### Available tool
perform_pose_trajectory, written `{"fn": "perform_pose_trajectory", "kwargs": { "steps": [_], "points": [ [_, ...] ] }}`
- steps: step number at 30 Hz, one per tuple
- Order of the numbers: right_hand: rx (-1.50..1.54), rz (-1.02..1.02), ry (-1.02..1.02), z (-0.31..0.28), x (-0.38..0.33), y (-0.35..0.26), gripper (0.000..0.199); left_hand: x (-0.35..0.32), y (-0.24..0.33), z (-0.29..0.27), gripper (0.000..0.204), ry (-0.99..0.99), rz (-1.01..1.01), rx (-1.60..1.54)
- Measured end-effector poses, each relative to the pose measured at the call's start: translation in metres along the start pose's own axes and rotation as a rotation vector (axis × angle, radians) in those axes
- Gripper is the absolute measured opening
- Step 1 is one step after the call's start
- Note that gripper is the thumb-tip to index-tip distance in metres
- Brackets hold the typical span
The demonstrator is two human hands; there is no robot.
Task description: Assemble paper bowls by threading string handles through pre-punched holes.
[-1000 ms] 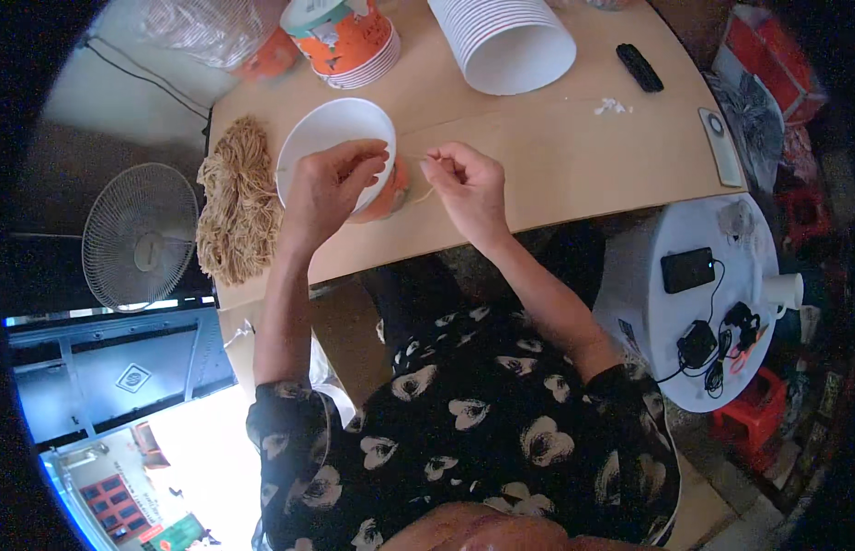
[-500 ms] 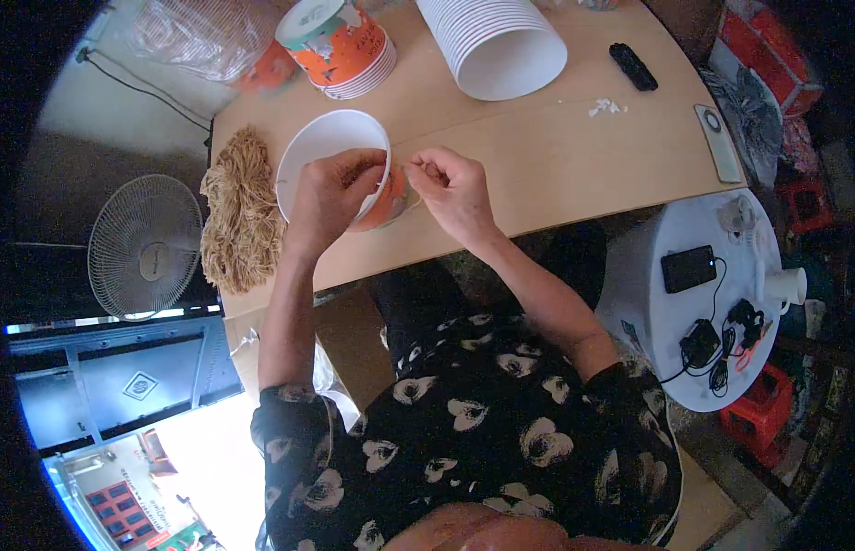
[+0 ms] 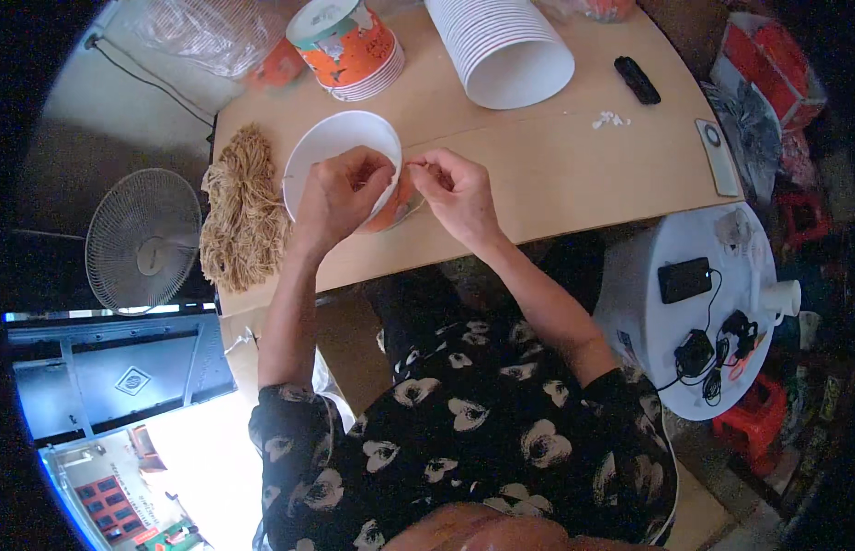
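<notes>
A white-lined paper bucket (image 3: 331,138) with an orange printed outside lies tilted on the table, its mouth toward my left. My left hand (image 3: 340,202) reaches over the mouth, thumb and fingers pinched together at the right part of the rim. What is between those fingertips is hidden. Just outside that rim, my right hand (image 3: 461,197) is closed in a pinch on a thin cord, which curves down beside the bucket's orange side. A bundle of tan twine cords (image 3: 243,216) lies left of the bucket.
Behind stand an orange bucket stack (image 3: 349,50) and a lying stack of white buckets (image 3: 519,69). White scraps (image 3: 611,119), a black object (image 3: 637,80) and a pale device (image 3: 715,158) lie right. A fan (image 3: 150,248) stands left; a round white table (image 3: 648,275) stands right.
The view has shifted slightly. Both hands stay at the bucket's rim in pinches, and the cord's loop by the right hand looks less spread out.
</notes>
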State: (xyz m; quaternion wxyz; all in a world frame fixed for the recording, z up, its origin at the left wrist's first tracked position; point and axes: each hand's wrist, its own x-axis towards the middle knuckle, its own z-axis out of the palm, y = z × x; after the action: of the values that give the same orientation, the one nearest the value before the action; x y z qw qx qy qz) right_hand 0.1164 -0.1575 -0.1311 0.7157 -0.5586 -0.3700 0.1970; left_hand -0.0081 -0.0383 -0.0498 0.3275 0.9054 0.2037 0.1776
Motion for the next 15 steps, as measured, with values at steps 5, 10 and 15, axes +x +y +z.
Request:
{"fn": "perform_pose_trajectory", "kwargs": {
  "steps": [5, 10, 15],
  "points": [
    [-0.038, -0.069, -0.007, -0.008, 0.002, -0.011, 0.021, 0.002, 0.002, -0.001, 0.016, 0.074, -0.005, -0.108],
    [-0.04, -0.144, -0.083, -0.002, 0.006, -0.019, 0.028, 0.004, -0.01, -0.001, 0.015, 0.066, 0.011, -0.28],
    [-0.097, -0.116, -0.128, -0.005, 0.008, -0.017, 0.03, 0.005, -0.007, -0.004, 0.012, 0.008, -0.016, -0.403]
  ]
}}
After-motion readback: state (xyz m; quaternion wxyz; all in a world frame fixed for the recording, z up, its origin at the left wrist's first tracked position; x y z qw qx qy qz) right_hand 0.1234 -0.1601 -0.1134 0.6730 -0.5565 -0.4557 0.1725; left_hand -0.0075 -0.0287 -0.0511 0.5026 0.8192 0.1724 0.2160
